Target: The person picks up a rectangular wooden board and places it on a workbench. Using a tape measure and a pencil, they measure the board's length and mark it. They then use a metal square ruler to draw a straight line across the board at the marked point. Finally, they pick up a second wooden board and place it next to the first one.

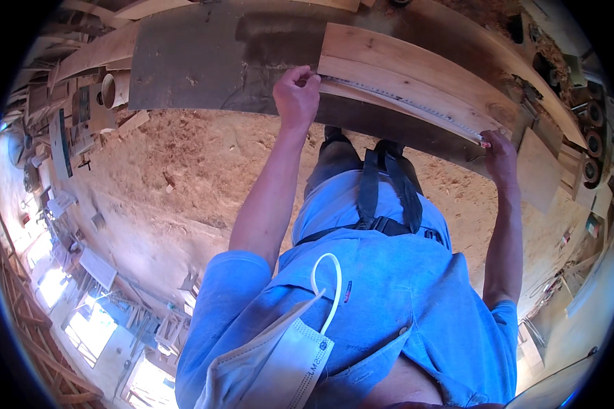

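A pale tape measure (pixel 406 101) is drawn out in a line along a light wooden board (pixel 416 65). With fingers pinched, my left hand (pixel 298 97) holds the tape's end at the board's left edge. My right hand (pixel 501 157) is closed around the other end near the board's right end, where a bit of red shows by the fingers; the rest is hidden in the palm. The board lies flat on a dark work surface (pixel 191 61).
Long planks (pixel 95 54) lie at the far left, near a pale round tube (pixel 114 91). Sawdust and shavings cover the floor (pixel 184 157). A flat panel (pixel 540 167) leans at the right, and round dark machine parts (pixel 593 142) stand beyond it. A face mask (pixel 273 368) hangs at my chest.
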Available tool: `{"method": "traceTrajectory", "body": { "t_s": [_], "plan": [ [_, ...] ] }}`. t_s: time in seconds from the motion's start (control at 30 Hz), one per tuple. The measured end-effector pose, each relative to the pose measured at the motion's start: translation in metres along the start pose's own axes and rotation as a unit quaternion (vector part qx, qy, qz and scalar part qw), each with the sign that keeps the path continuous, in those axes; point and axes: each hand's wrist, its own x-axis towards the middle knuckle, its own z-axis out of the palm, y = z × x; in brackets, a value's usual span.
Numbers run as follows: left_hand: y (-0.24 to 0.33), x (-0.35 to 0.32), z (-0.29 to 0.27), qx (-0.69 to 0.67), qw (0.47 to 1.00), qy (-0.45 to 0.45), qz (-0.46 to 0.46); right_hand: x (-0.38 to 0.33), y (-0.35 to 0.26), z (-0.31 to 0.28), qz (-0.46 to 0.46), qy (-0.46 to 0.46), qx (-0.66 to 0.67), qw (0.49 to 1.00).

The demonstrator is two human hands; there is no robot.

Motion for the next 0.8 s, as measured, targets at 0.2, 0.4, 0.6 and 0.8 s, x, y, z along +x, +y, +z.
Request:
{"method": "traceTrajectory", "body": {
  "t_s": [0.2,0.4,0.6,0.8],
  "plan": [
    [0.000,-0.001,0.000,0.017,1.000,-0.013,0.006,0.001,-0.003,0.001,-0.022,0.031,-0.033,0.999],
    [0.000,0.000,-0.004,0.013,1.000,-0.012,0.006,-0.001,0.000,0.003,-0.008,0.007,-0.068,0.998],
    [0.010,-0.022,-0.013,-0.132,0.989,-0.007,-0.071,0.009,-0.044,0.009,0.050,0.031,0.083,0.995],
    [0.044,-0.057,-0.013,-0.267,0.896,-0.309,-0.175,0.050,-0.180,0.050,0.190,-0.095,0.602,0.770]
  ]
}}
